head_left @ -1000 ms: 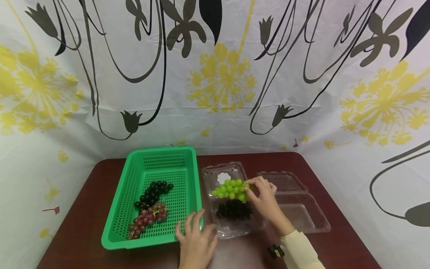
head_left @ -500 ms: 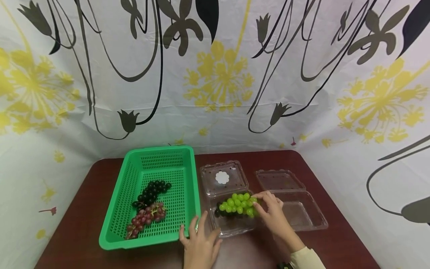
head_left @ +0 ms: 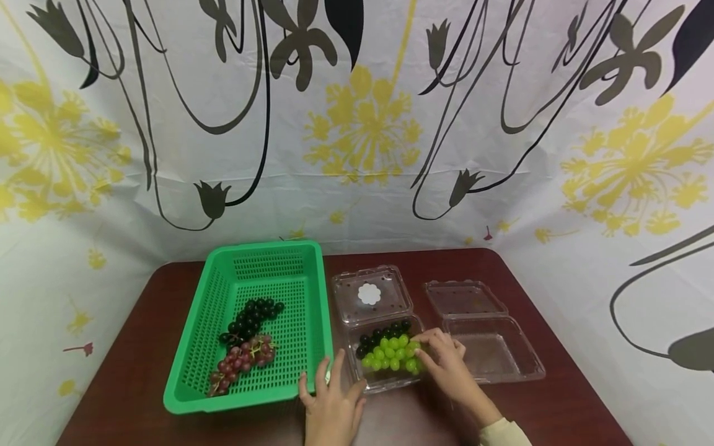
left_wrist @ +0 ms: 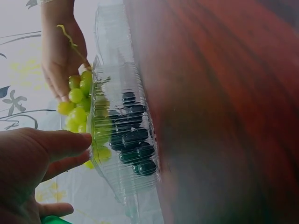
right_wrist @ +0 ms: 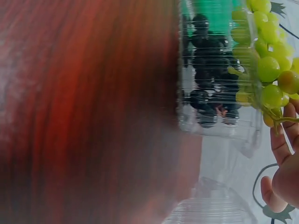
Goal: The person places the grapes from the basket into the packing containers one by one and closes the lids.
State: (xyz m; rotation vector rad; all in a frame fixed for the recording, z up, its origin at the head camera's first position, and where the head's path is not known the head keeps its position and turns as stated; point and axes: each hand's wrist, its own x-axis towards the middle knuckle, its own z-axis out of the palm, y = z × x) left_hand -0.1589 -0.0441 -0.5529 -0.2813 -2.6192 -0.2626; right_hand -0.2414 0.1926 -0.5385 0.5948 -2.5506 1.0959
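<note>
My right hand pinches one end of a bunch of green grapes. The bunch lies partly inside an open clear plastic clamshell container, and in the right wrist view it sticks up above the rim, its stem by my fingers. Under and behind it in the container is a bunch of black grapes, partly covered. My left hand has its fingers spread at the near corner of the green basket. In the left wrist view its thumb touches the container's rim.
Inside the basket lie another bunch of black grapes and a bunch of red grapes. A second open clear container stands at the right on the dark red table. Patterned white cloth hangs behind.
My right hand has lowered the green grapes from above the container into it, moving toward the near side. The left hand has shifted slightly right and stays at the basket's corner.
</note>
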